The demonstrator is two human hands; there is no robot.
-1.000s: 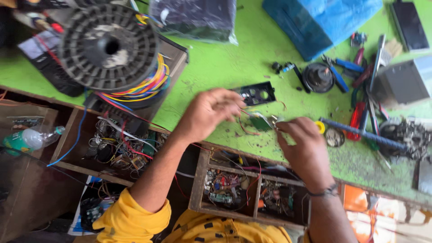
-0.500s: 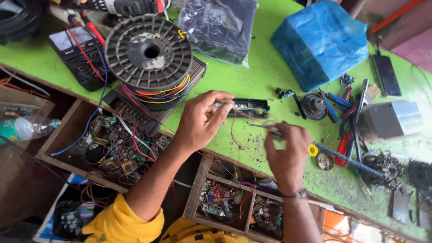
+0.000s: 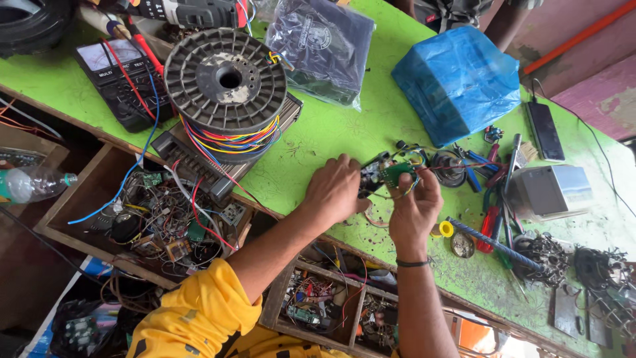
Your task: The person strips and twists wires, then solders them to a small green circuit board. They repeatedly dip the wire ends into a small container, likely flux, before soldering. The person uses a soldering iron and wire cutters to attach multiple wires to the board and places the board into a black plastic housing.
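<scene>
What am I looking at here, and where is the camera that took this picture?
The camera sits on a person's head and looks down at their own two arms in yellow sleeves. There is no machine: just bare hands working at a bright green workbench.

The left hand and the right hand hold between them a small green circuit board with thin coloured wires, lifted just above the bench.

Around them lie a large black plastic spool wound with coloured wire, a black meter with red and blue leads, a crumpled blue plastic bag, a clear bag holding dark cloth, and a heap of screwdrivers and pliers. Below the bench edge, open wooden drawers are full of tangled wires and loose parts.
</scene>
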